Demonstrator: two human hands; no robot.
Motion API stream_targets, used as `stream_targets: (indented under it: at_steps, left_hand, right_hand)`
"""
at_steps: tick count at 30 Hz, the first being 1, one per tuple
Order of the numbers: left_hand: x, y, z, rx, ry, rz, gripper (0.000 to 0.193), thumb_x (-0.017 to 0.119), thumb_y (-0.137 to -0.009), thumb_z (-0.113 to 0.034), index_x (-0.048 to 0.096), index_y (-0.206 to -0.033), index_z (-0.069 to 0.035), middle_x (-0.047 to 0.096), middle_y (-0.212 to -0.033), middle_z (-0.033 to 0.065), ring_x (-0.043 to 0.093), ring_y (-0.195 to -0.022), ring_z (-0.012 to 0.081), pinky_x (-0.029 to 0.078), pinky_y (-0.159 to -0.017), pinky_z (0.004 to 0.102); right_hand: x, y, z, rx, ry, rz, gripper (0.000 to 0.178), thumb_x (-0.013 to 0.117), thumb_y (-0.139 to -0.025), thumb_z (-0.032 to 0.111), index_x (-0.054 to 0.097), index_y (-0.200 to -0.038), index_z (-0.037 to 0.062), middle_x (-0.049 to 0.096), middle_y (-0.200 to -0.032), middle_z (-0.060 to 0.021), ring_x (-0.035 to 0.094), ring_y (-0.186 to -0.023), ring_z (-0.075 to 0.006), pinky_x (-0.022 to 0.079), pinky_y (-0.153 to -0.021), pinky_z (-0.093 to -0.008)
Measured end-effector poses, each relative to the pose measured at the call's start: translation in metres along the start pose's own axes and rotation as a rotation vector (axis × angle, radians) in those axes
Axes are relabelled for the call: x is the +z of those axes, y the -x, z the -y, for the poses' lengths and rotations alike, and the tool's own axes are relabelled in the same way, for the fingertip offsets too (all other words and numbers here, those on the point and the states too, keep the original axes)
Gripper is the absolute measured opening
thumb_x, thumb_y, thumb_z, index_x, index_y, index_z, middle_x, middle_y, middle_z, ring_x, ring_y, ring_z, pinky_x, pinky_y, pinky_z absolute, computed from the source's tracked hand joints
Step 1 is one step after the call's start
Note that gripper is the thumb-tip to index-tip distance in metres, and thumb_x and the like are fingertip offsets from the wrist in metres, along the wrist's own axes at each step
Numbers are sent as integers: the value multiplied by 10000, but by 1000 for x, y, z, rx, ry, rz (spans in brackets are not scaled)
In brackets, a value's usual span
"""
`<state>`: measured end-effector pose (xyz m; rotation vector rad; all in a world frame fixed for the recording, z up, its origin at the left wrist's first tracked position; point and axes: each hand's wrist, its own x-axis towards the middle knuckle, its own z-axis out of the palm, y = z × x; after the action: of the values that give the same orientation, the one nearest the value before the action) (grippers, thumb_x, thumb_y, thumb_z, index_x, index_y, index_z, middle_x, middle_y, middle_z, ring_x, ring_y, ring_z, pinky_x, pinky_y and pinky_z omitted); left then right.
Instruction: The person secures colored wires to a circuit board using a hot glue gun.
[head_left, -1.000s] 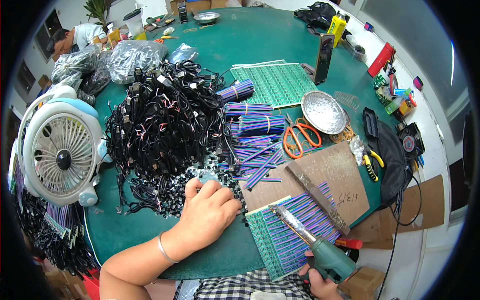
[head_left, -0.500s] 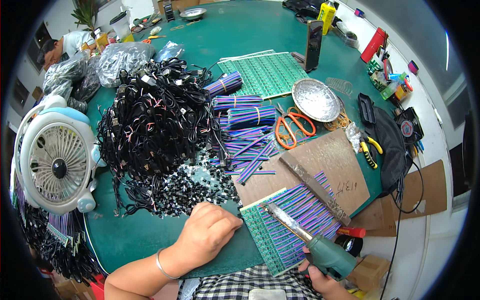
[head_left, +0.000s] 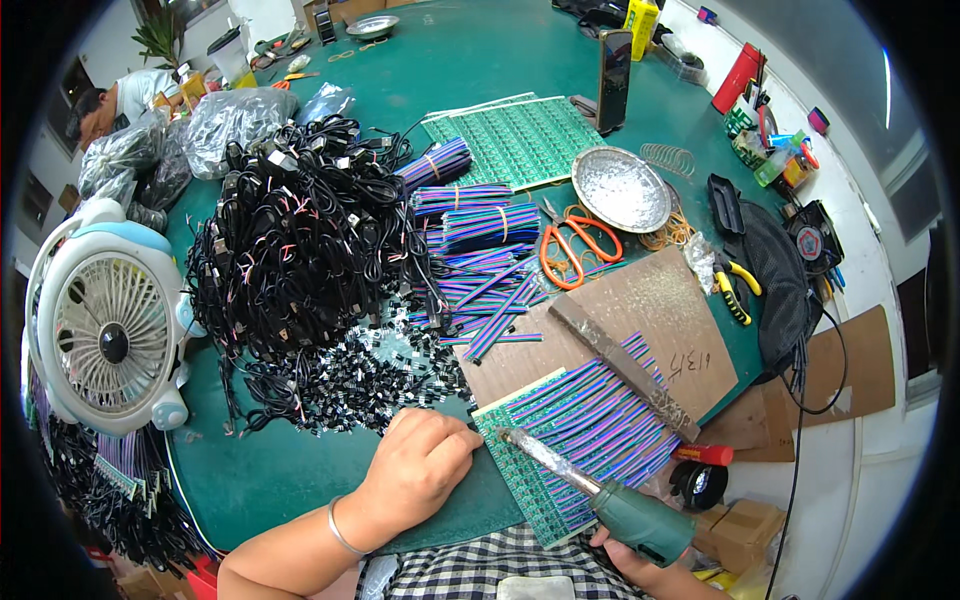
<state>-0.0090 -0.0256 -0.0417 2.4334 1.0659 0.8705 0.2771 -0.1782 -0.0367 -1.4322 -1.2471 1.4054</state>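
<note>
My left hand is closed, thumb and forefinger pinched at the left edge of a green circuit board panel; what the fingers hold, if anything, is too small to make out. My right hand grips the green handle of a soldering iron. Its metal tip rests over the panel's upper left part, close to my left fingertips. Rows of striped ribbon wires run from the panel to the right. Across them lies a rusty metal bar, on a brown board.
Left of my hands lie small black connectors and a heap of black cables. Bundled ribbon wires, orange scissors, a metal dish and pliers sit beyond. A fan stands left; another person is at far left.
The soldering iron in my right hand has moved left and slightly down, its tip now nearer my left fingers. My left hand stays almost in place. The whole view has shifted slightly.
</note>
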Motion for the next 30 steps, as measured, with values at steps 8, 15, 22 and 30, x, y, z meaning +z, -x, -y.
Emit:
stream_targets:
  at_steps: [8,15,22,30]
  left_hand:
    - [1,0,2,-1,-7,-41,308,767,-594,-4,656,-868,-89,636,-858,30,621,-792,231,467,-696,366]
    - [1,1,2,-3,6,-58,309,770,-582,2,657,-854,-91,634,-850,25,623,-787,225,464,-694,363]
    - [2,-1,2,2,18,-30,266,753,-627,-9,653,-864,-76,620,-867,33,608,-809,226,461,-714,362]
    - [3,-2,2,3,2,-47,301,764,-572,7,651,-836,-82,622,-839,32,612,-781,230,469,-694,358]
  right_hand:
    - [1,-4,3,-48,144,72,348,682,-871,131,573,-1145,-54,665,-857,-104,658,-782,-191,536,-746,-339]
    - [6,-7,5,-56,160,65,338,690,-864,127,578,-1131,-47,665,-852,-97,659,-773,-187,538,-735,-332]
    - [8,-6,0,-58,161,37,301,692,-858,102,585,-1103,-38,660,-839,-92,660,-741,-183,542,-708,-325]
    - [8,-7,2,-102,268,67,312,700,-843,73,572,-1104,-39,659,-831,-94,666,-740,-176,539,-685,-312]
